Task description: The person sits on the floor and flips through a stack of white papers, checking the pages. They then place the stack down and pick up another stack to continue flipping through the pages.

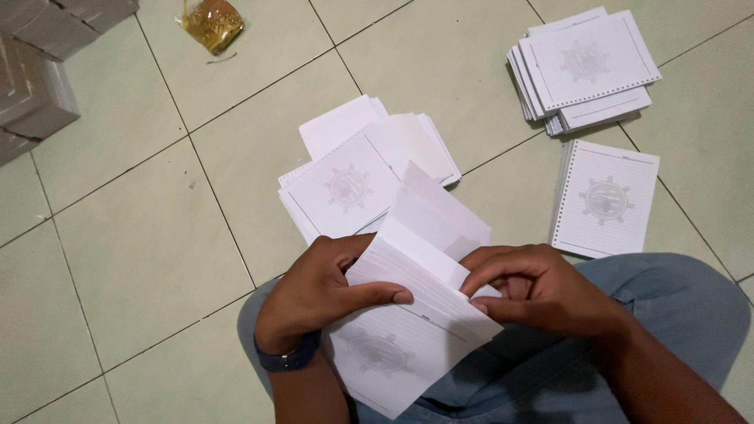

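A stack of white lined sheets [393, 345] with a faint round emblem rests on my lap, over my blue-grey trousers. My left hand [318, 294], with a dark wristband, grips the stack's left side, thumb lying across the top. My right hand [534, 286] pinches the upper sheets at their right edge. Several of those sheets [436, 216] are lifted and fanned upward between my hands.
On the pale green tiled floor lie three more piles of the same sheets: one just ahead [353, 184], one at the far right [585, 67], one at the right [605, 200]. Grey wrapped bundles [31, 86] sit top left, beside a yellowish plastic bag [212, 23].
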